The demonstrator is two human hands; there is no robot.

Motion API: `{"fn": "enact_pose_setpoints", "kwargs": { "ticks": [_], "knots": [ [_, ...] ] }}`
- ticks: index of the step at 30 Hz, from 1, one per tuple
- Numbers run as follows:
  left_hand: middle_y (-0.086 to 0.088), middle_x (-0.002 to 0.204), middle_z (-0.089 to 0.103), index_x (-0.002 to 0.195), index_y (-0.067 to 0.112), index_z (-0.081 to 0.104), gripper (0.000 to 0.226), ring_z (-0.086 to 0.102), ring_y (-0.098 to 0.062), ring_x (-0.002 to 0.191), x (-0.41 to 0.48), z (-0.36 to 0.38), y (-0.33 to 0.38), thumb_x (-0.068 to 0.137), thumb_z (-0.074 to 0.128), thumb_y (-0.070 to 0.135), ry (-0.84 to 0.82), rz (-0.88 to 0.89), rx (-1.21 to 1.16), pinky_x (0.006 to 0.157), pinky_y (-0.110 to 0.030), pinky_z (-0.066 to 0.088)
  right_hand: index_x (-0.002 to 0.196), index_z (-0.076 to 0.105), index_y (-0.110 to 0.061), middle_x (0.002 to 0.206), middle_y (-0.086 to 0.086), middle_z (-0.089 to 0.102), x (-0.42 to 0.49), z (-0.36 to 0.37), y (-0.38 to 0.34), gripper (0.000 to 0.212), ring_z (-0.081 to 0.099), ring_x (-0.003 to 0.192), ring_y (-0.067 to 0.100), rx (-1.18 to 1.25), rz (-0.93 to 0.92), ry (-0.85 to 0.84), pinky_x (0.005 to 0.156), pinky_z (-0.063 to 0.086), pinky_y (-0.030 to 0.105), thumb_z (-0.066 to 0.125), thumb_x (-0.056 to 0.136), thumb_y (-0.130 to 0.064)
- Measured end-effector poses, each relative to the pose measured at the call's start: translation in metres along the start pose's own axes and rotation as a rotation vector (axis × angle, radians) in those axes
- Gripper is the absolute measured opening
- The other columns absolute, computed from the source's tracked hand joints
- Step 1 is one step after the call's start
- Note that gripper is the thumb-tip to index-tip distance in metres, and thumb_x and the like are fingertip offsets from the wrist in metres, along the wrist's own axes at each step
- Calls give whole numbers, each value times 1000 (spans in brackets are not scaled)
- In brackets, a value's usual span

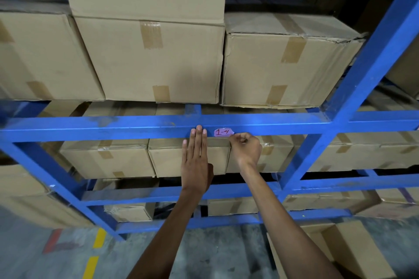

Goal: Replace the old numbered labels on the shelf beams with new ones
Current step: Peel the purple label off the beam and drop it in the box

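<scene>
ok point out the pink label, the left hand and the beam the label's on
pink label (pixel 224 132), head view, middle of the paper, on the writing
left hand (pixel 195 161), head view, back of the hand
beam (pixel 113 128), head view, bare front face left of the label

Label (pixel 224 132) on beam (pixel 136 125), below boxes (pixel 149 61)
</scene>
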State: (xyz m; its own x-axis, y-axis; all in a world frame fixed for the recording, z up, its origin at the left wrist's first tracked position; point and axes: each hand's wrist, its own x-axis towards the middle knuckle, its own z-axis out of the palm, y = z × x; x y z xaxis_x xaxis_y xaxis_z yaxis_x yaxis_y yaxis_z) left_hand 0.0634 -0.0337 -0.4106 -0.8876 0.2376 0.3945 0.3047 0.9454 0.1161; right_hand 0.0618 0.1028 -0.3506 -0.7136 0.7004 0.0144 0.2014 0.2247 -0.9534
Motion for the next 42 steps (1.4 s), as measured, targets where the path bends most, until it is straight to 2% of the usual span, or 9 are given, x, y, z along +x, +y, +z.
{"fn": "enact_pose_setpoints", "kwargs": {
  "ticks": [3,13,17,20,25,29,34,39,42],
  "knots": [
    [-14,173,-14,163,3,-6,103,-11,-28,161,0,0,1,82,56,13,-3,1,-18,132,-47,8,81,73,-14,72,-9,67,-3,-6,-3,7,59,68,2,-45,-92,-79,62,39,5,73,85,-20],
    [-17,173,-13,162,-1,-4,108,-12,-31,161,1,3,34,76,61,12,-1,-85,-285,131,-51,13,71,63,-14,65,-7,63,-7,-49,-15,14,51,56,0,111,-177,-204,61,42,14,69,84,-15],
    [-19,173,-10,162,-3,0,109,-11,-32,161,4,9,76,74,62,14,1,-87,-358,131,-50,8,70,64,-14,59,-12,57,12,-78,-7,15,49,56,6,142,-154,-168,63,44,26,70,84,-13],
    [-20,173,-7,162,-4,2,107,-8,-32,161,6,17,120,72,57,17,-17,-57,-373,131,-51,9,69,64,-15,56,-11,55,31,-110,2,16,49,57,7,127,-152,-137,64,44,28,71,83,-14],
    [-16,173,-6,163,1,2,107,-6,-31,161,11,28,207,72,55,17,-82,112,-375,131,-51,7,51,56,-34,52,-14,49,72,-174,23,35,45,59,12,144,-128,-41,68,41,29,69,77,-14],
    [-15,173,-8,164,3,1,108,-8,-30,161,19,36,283,75,60,19,-128,179,-384,131,-49,7,53,56,-29,53,-14,49,108,-238,41,38,47,61,16,132,-119,42,69,43,32,72,80,-10],
    [-15,174,-2,164,2,5,109,-6,-29,161,28,41,357,71,61,16,-125,235,-417,131,-51,13,54,57,-32,52,-15,47,148,-305,66,22,45,60,16,145,-107,130,67,43,34,70,71,-30],
    [-15,174,-3,163,1,8,107,-19,-26,159,32,67,391,72,61,15,-135,163,-364,130,-51,14,55,54,-27,55,-13,45,177,-346,110,30,44,62,17,125,-25,139,67,41,35,74,77,-23],
    [-15,174,-3,163,2,6,108,-13,-28,160,33,80,394,71,58,17,-114,138,-317,131,-49,11,58,50,-21,62,-3,50,185,-351,143,30,46,65,17,140,27,125,68,44,40,74,74,-29]
  ]
}}
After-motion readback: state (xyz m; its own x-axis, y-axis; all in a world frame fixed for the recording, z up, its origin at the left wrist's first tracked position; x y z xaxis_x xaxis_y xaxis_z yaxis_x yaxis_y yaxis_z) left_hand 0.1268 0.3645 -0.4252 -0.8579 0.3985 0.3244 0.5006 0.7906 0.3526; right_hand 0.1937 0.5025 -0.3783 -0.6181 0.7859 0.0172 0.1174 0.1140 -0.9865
